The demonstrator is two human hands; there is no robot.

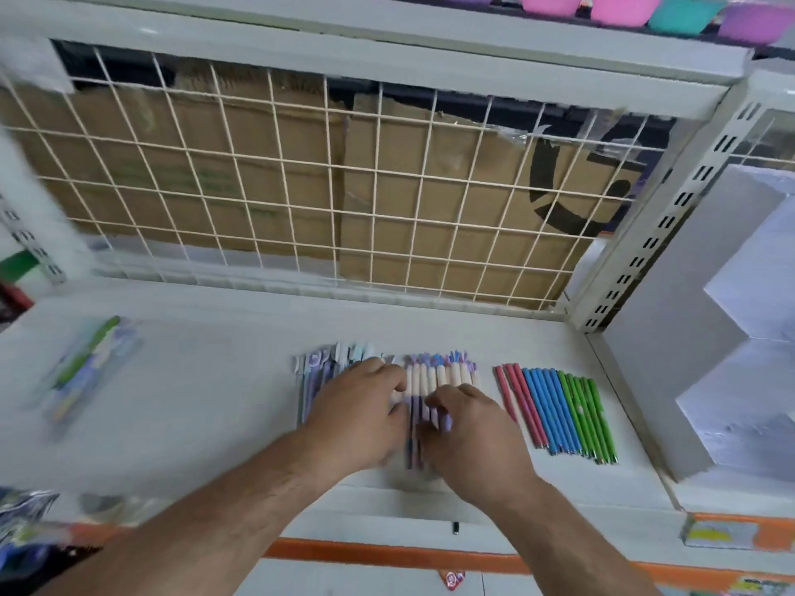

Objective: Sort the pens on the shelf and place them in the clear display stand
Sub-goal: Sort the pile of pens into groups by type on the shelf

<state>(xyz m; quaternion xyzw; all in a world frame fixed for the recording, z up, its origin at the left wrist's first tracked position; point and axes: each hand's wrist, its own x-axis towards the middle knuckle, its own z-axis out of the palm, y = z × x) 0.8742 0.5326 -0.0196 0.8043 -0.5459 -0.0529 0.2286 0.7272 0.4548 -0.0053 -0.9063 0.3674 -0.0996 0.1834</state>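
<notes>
Three groups of pens lie side by side on the white shelf [215, 402]. A row of cream-capped pens [439, 374] with purple and blue tops is in the middle. My left hand [357, 415] rests on its left edge and over a group of pale blue and lilac pens [318, 367]. Curled fingers of my right hand [469, 432] press down on the lower part of the middle row. To the right lies a neat row of pink, blue and green pens [559, 410]. I cannot make out a clear display stand.
A blurred clear packet with a green pen [90, 363] lies at the shelf's left. A wire grid [327, 195] with cardboard behind it closes the back. White paper stacks [731, 337] fill the right bay. Coloured bowls [623, 8] sit above.
</notes>
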